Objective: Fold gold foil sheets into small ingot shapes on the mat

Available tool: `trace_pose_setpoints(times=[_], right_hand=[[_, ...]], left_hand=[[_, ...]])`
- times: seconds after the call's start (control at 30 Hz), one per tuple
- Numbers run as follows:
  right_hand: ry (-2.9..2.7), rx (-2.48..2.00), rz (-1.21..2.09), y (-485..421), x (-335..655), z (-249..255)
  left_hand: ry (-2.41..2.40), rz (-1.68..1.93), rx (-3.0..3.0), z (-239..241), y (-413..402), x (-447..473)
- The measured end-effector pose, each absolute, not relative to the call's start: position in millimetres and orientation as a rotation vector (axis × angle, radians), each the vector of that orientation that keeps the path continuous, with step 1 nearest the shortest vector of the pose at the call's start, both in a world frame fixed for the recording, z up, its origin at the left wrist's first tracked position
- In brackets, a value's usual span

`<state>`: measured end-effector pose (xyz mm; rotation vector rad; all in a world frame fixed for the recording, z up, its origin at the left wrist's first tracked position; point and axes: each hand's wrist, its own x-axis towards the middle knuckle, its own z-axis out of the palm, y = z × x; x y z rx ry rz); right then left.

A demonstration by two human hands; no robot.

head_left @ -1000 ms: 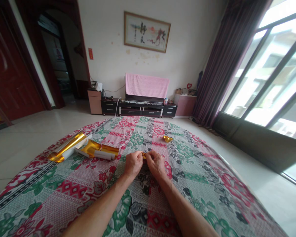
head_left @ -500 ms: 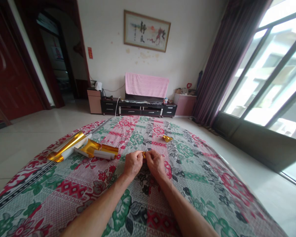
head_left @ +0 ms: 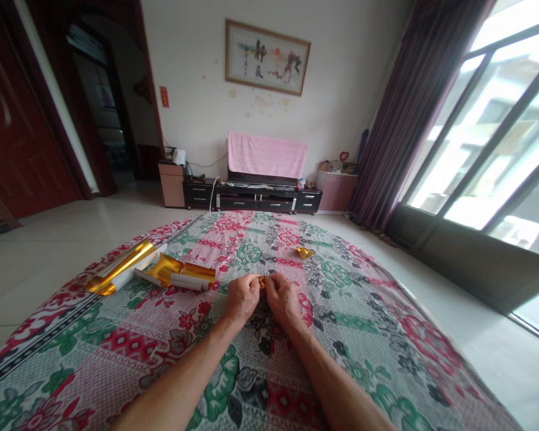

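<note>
Between my two hands is a small piece of gold foil paper (head_left: pixel 262 281), mostly hidden by the fingers. My left hand (head_left: pixel 243 297) pinches its left side, with the fingers curled closed. From the other side my right hand (head_left: pixel 282 296) grips it, fingers bent and thumb inward. Both hands are close together, low over the patterned tablecloth (head_left: pixel 197 359). Just beyond them lies a small folded gold paper shape (head_left: pixel 304 252). To the left are curled sheets of gold paper (head_left: pixel 188 275) with white undersides, and a longer gold roll (head_left: pixel 123 267) behind them.
The cloth covers a wide round-edged surface. Past its far edge stand a low black cabinet (head_left: pixel 256 199) and a screen draped with a pink towel (head_left: pixel 267 154). A purple curtain (head_left: pixel 408 108) and large windows are on the right; a red door (head_left: pixel 22 120) is on the left.
Both hands stay in nearly the same place, still gripping the gold foil paper. The right fingers have shifted very slightly. The other papers have not moved.
</note>
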<state>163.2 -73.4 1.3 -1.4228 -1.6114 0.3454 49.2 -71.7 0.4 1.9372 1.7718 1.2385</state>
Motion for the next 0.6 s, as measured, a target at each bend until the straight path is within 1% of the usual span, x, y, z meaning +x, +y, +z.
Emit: trace_pose_setpoints(times=[0.2,0.37,0.6], right_hand=[[-1.599,-1.399,0.398,-74.0,163.6,4.6],[-1.535,-1.319,0.551,-73.6,167.7,6.0],[-1.577,-1.133,0.508,-71.6,171.1,-3.2]], left_hand=[[1.682,1.241,1.874,4.2,-71.7,47.5],[1.547,1.204,1.597,0.2,-65.1,41.6],[1.409,1.158,1.273,1.2,-57.9,38.0]])
